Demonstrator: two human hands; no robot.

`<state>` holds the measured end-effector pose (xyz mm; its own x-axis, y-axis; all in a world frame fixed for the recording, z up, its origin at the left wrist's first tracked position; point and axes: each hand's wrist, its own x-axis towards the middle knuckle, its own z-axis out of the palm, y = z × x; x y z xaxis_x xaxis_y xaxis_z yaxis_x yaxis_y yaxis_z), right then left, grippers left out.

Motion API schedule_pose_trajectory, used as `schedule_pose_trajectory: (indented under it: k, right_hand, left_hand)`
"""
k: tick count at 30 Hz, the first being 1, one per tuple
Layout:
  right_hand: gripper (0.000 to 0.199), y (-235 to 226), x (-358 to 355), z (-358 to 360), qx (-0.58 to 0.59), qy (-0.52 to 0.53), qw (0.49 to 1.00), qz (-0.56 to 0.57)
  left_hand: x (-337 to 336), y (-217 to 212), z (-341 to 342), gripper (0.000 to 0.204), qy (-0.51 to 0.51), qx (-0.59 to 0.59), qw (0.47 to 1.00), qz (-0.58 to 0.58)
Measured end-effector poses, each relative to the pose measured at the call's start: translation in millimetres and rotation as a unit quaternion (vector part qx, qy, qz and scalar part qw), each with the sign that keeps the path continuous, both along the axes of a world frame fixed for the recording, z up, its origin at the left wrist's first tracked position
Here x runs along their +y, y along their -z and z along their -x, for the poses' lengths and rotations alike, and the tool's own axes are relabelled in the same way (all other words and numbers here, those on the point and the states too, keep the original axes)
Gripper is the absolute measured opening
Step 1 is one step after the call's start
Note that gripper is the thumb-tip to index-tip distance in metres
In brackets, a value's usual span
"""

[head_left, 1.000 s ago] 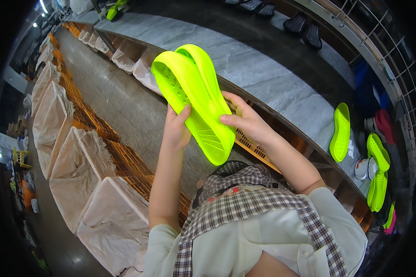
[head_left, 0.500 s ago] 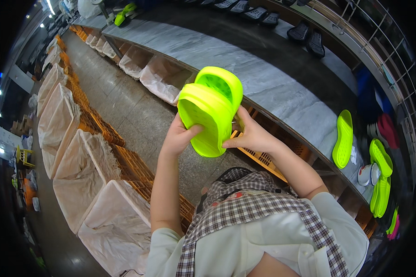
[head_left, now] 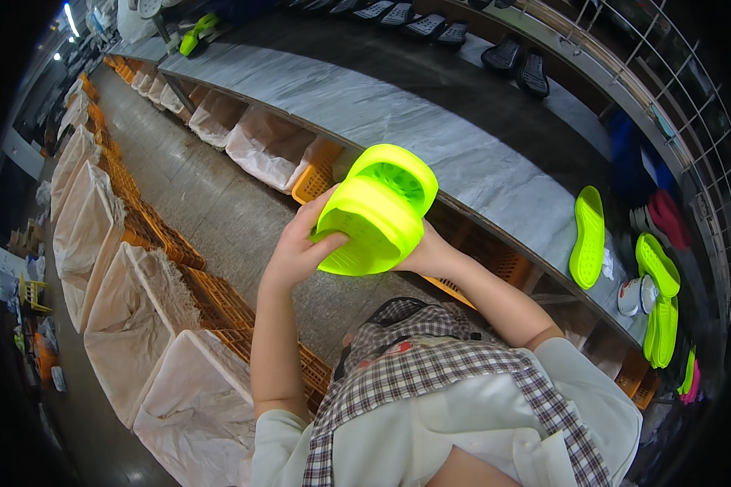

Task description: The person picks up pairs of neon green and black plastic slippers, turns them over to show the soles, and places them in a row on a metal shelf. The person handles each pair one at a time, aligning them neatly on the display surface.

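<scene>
In front of my body, above the floor beside the bench, I hold a neon yellow-green foam clog between both hands. Its hollow inside faces me, and a second rounded rim with a perforated interior shows at its far end. I cannot tell whether this is one piece or two together. My left hand grips the left side, thumb inside the opening. My right hand is against the right side, its fingers mostly hidden behind the clog.
A long grey marble-patterned bench runs alongside, carrying a lone yellow-green sole, a white tin, more yellow-green pieces and dark soles. Orange crates stand beneath. Cloth-lined crates line the left.
The clog has tilted so its opening looks shorter, and it sits slightly lower. My right thumb, visible before, has gone behind it. The view has shifted a little.
</scene>
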<state>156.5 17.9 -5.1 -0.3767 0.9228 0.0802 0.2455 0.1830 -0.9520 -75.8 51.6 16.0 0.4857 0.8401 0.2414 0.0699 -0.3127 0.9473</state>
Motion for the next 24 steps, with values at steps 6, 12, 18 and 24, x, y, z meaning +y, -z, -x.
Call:
schedule_pose_trajectory:
  k: [6, 12, 18, 24]
  right_hand:
    - [0.099, 0.2, -0.3, -0.3, 0.004, 0.014, 1.0, -0.002]
    - [0.096, 7.4, -2.9, -2.1, 0.005, 0.022, 1.0, -0.021]
    - [0.08, 3.6, 10.2, -1.1, -0.097, 0.036, 0.974, -0.202]
    - [0.061, -13.0, 0.9, -10.6, 0.0, 0.034, 0.986, -0.165]
  left_hand:
    - [-0.3, 3.8, -4.2, 0.063, -0.013, 0.017, 0.999, -0.027]
    - [-1.3, 3.5, -5.5, 0.062, -0.018, 0.022, 0.998, -0.061]
    - [-20.6, 12.9, -51.0, 0.085, -0.228, -0.274, 0.931, 0.076]
    - [-42.6, 17.0, -48.5, 0.042, -0.024, -0.494, 0.804, 0.329]
